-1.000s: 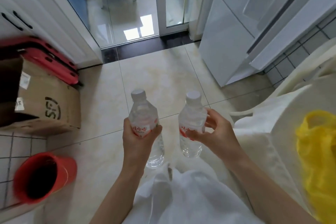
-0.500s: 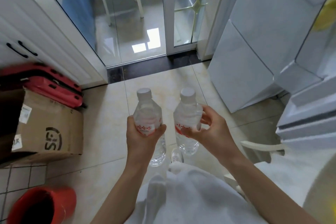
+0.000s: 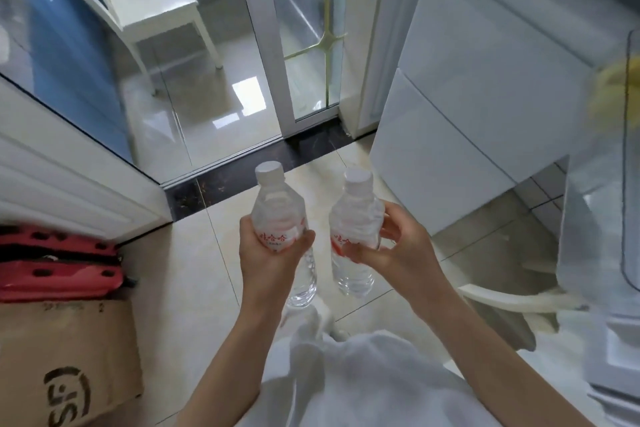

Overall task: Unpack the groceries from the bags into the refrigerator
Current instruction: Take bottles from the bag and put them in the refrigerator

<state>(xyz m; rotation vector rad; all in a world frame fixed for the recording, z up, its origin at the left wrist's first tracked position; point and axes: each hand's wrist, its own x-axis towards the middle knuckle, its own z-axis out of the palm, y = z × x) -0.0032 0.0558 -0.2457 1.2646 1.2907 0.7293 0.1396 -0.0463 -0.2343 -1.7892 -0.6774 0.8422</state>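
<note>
I hold two clear water bottles upright over the tiled floor, each with a white cap and a red-lettered label. My left hand [image 3: 268, 262] grips the left bottle [image 3: 278, 215] around its middle. My right hand [image 3: 398, 250] holds the right bottle [image 3: 356, 218] by its label band with fingertips and thumb. The white refrigerator [image 3: 478, 87] stands to the right. Its open door [image 3: 599, 184] is blurred at the right edge, with something yellow [image 3: 620, 80] showing on it.
A cardboard box [image 3: 65, 360] sits at the lower left, with red crates [image 3: 59, 263] behind it. A glass sliding door [image 3: 301, 28] is ahead, and a white chair [image 3: 152, 7] stands beyond it. A white chair arm [image 3: 512, 298] curves at the lower right.
My view has lifted and turned right toward the refrigerator. The red bucket and the yellow bag have left the frame. Both bottles stay in my hands, held a little higher and closer together.
</note>
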